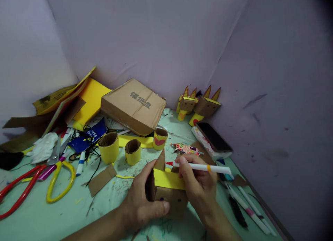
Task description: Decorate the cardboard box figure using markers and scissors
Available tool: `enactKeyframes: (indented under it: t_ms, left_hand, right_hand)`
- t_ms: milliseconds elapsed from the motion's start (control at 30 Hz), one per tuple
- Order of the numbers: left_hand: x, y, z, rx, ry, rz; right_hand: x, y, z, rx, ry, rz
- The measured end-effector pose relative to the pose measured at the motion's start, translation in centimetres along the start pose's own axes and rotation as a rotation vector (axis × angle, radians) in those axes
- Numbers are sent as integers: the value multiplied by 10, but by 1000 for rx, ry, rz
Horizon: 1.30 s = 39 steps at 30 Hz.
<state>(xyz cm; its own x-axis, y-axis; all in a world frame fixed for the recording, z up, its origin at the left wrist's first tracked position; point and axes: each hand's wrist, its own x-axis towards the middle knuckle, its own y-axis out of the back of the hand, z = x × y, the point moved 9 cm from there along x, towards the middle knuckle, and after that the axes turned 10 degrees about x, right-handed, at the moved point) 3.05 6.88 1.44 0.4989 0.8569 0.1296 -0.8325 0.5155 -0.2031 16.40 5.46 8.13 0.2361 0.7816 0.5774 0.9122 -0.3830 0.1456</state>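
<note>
At six o'clock, a brown cardboard box with yellow top, two dark dots and a plain pointed ear is gripped by the half-curled left hand, the right hand pinching a red-tipped marker.

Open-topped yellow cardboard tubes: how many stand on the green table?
3: a wide yellow cardboard tube at left, a smaller yellow tube to its right, and a red-marked yellow tube farther right. More may be hidden behind the brown cardboard box.
</note>
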Motion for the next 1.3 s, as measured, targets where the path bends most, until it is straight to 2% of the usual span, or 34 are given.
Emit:
enactKeyframes:
  t_ms: [200,433,600,733,900,1067,1300]
  left_hand:
    - [1,-2,3,5,-2,-12]
    - [-1,2,-3,50,28,-2]
    - [1,-3,0,-42,2,-35]
    - [0,0,0,17,7,-14]
    - [-1,4,-3,33,14,15]
    - [0,-1,1,-8,-1,-15]
    - [0,4,-6,26,43,4]
  right_hand:
    - [1,-3,0,21,2,-29]
    - [0,-4,1,22,-40,-33]
    - [1,1,0,30,-14,3]
    - [1,-4,0,15,-23,-43]
    - [1,-5,0,90,-49,-41]
    - [1,3,-1,43,-10,21]
    - [1,-7,0,100,-37,-59]
